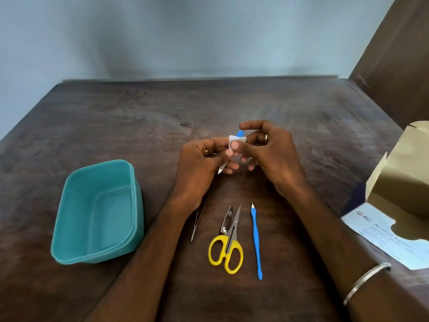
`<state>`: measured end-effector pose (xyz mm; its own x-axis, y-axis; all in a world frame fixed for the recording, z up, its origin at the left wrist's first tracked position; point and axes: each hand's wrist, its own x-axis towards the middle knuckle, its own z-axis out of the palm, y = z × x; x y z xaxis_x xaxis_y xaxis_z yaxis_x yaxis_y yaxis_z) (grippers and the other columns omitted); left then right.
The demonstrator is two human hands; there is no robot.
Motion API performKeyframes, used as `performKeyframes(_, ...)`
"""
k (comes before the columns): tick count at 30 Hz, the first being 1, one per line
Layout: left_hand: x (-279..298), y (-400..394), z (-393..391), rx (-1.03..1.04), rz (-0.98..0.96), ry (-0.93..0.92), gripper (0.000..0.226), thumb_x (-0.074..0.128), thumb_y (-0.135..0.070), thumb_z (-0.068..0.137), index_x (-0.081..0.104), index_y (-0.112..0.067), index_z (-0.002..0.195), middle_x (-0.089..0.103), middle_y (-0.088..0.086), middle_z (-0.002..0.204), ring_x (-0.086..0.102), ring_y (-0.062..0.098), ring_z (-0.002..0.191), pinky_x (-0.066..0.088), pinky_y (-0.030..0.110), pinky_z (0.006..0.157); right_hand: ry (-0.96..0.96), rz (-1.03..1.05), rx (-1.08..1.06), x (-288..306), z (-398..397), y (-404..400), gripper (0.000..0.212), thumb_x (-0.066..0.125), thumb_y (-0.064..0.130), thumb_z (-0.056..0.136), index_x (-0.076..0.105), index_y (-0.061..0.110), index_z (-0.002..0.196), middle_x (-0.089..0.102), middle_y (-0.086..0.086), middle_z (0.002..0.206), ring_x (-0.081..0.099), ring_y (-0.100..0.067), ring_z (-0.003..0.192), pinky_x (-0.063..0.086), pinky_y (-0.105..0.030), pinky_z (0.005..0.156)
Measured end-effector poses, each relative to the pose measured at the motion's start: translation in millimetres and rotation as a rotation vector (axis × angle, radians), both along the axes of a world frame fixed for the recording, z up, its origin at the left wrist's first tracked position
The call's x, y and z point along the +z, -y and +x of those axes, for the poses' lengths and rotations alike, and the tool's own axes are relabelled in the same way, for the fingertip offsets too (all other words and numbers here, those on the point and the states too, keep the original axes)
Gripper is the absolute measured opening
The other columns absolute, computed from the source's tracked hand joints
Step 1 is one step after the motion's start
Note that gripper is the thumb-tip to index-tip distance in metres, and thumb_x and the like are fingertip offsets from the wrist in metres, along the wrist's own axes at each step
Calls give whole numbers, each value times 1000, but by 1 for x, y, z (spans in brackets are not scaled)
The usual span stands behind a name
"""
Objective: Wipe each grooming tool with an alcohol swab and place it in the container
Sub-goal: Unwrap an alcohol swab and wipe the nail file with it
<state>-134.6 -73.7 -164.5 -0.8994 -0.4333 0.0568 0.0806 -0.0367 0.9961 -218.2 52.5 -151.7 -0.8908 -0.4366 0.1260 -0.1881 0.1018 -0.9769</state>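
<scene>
My left hand (199,163) grips a slim blue-handled tool (239,133); its blue end sticks up past my fingers and its pale tip (220,170) points down. My right hand (271,154) pinches a white alcohol swab (235,139) around that tool's shaft. On the table near me lie tweezers (196,223), partly under my left wrist, a nail clipper (227,220), yellow-handled scissors (228,248) and a second blue tool (256,240). The teal container (69,217) stands empty at the left.
An open box of alcohol swabs (394,205) sits at the right table edge, its printed flap hanging toward me. The dark wooden table (139,117) reaches back to a blue-grey wall. A brown panel rises at the far right.
</scene>
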Motion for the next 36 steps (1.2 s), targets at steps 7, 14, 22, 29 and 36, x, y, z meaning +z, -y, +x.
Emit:
performKeyframes(7,-9,4,-3,15,-42,-4,25,66,2,88,73,-9,109,77,9,86,74,25,72,59,30,63,96,-76,-4,-2,2,-2,23,81,7,79,72,4,100,76,-14,76,72,-20,59,58,-28,51)
performKeyframes(14,-10,4,-3,34,-24,-44,32,65,7,86,69,-10,112,76,12,80,72,23,64,58,28,59,169,-146,10,-2,4,-2,21,79,3,81,70,3,99,76,-16,77,72,-20,61,61,-28,59)
performKeyframes(22,-6,1,-2,51,-78,-69,48,66,9,85,58,-12,127,75,7,73,72,22,60,60,30,60,146,-153,13,-2,6,-3,14,79,6,81,70,9,91,76,-12,76,72,-20,61,61,-28,59)
performKeyframes(29,-4,1,0,66,-116,-60,52,68,9,84,57,-15,128,74,12,75,71,24,58,60,34,58,161,-144,46,0,8,-5,21,80,1,77,67,10,90,75,-15,78,72,-24,64,63,-30,62)
performKeyframes(36,-6,2,-1,77,-148,-54,51,67,10,84,58,-14,129,74,11,75,69,21,55,57,29,54,164,-176,19,-1,11,-5,9,75,7,85,68,5,90,75,-12,73,71,-18,59,61,-28,57)
